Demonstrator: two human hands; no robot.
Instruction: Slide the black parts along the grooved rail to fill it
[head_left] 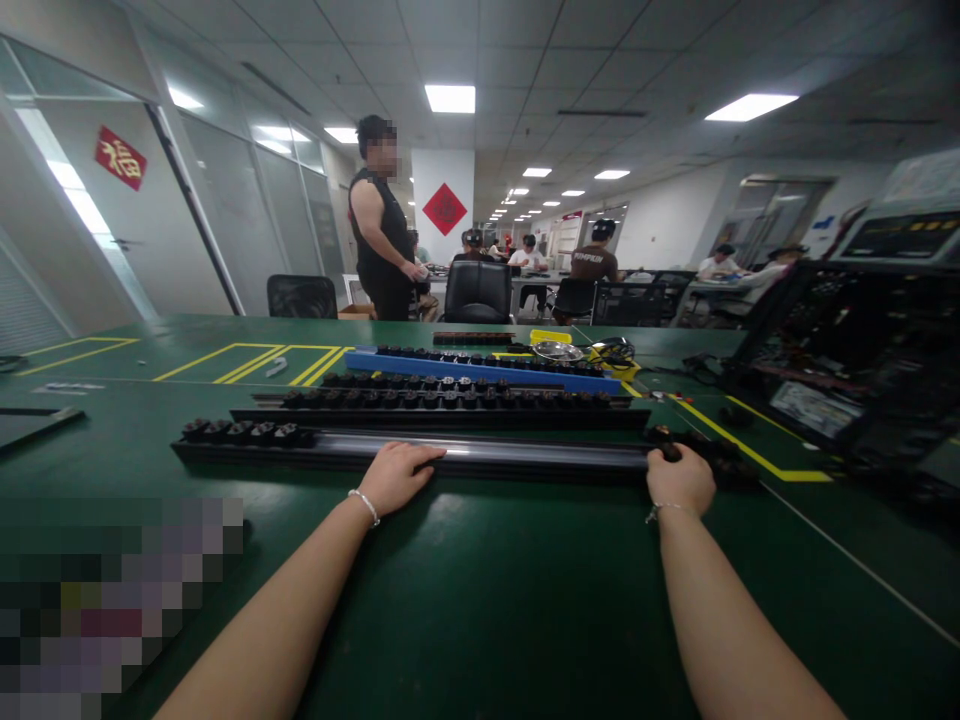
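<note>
A long black channel-like rail (480, 460) lies crosswise on the green table in front of me. My left hand (397, 475) rests on its near edge, fingers stretched out over the rail. At the right end, my right hand (681, 480) is closed around a small black cylindrical part (670, 452), partly hidden by the fingers; I cannot tell whether it touches the rail. Several similar black parts (240, 431) sit in the rail's left end, and a few more are beyond my right hand. Behind it are further rails (450, 418) with rows of black parts.
A blue rail (480, 372) full of parts, a metal dish (557, 351) and a yellow tray (550, 337) are farther back. An open black machine case (832, 350) stands at right. A blurred-out item (127, 600) lies front left. A person (381, 225) stands beyond the table.
</note>
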